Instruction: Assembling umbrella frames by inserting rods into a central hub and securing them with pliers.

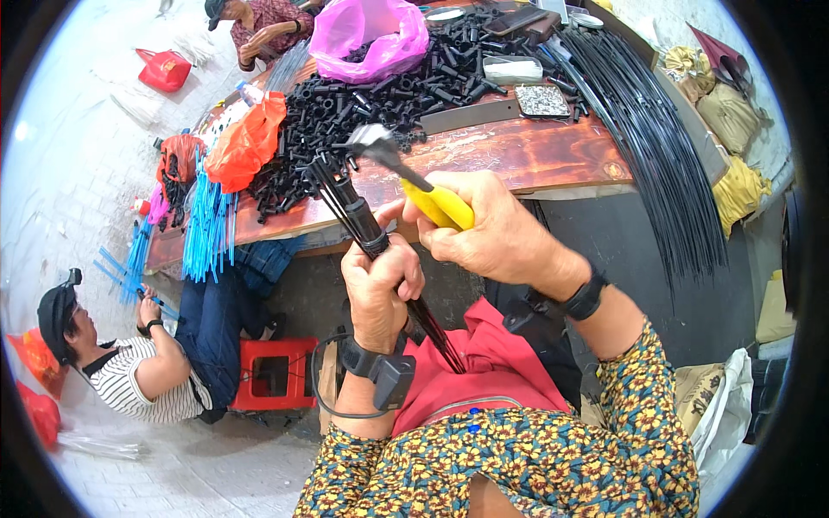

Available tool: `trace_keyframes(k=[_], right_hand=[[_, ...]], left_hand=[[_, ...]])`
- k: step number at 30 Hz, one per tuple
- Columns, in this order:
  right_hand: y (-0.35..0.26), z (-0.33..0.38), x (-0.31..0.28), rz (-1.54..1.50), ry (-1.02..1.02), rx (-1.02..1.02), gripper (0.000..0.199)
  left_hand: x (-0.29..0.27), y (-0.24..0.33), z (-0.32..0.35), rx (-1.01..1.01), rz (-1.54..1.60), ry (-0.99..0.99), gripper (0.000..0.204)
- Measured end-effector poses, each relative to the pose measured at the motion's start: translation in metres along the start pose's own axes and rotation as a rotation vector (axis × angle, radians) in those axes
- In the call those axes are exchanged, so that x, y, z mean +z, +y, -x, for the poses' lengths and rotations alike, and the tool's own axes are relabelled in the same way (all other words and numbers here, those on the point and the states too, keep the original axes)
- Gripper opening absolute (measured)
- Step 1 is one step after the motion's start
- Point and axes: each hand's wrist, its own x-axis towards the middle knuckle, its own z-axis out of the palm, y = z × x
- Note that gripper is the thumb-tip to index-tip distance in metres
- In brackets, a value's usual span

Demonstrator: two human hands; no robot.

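Observation:
My left hand [380, 281] is closed around a bundle of thin black rods [436, 332]. The bundle slants up from my lap, and a black tubular fitting [367, 229] sits around it just above my fist. In my right hand [492, 224] is a hammer [440, 205] with a yellow handle and a dark shaft. Its metal head is blurred and lies close to the rods' upper ends; I cannot tell whether they touch. The fingers of my right hand wrap round the handle, near the fitting.
A wooden table [553, 160] ahead bears a heap of black tubular parts [337, 112], a pink bag [367, 39], an orange bag [246, 142] and a tray of small metal pieces [542, 101]. Long black rods [643, 129] hang off its right. Co-workers sit left [147, 371] and far [263, 30].

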Motion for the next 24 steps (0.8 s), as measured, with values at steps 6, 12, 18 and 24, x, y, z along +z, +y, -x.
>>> trace_keyframes(k=[6, 12, 18, 24], right_hand=[[0.026, -0.001, 0.046, -0.178, 0.400, -0.212, 0.012], [0.031, -0.003, 0.056, -0.151, 0.460, -0.159, 0.012], [0.029, 0.000, 0.058, -0.233, 0.468, -0.130, 0.014], [0.032, 0.002, 0.060, -0.233, 0.496, -0.138, 0.015]], left_hand=[[0.001, -0.001, 0.000, -0.024, 0.072, 0.057, 0.068], [0.009, 0.003, 0.000, 0.004, 0.022, 0.095, 0.053], [0.014, 0.006, -0.001, -0.015, -0.038, 0.182, 0.062], [0.014, 0.004, -0.001, -0.012, -0.050, 0.181, 0.063]])
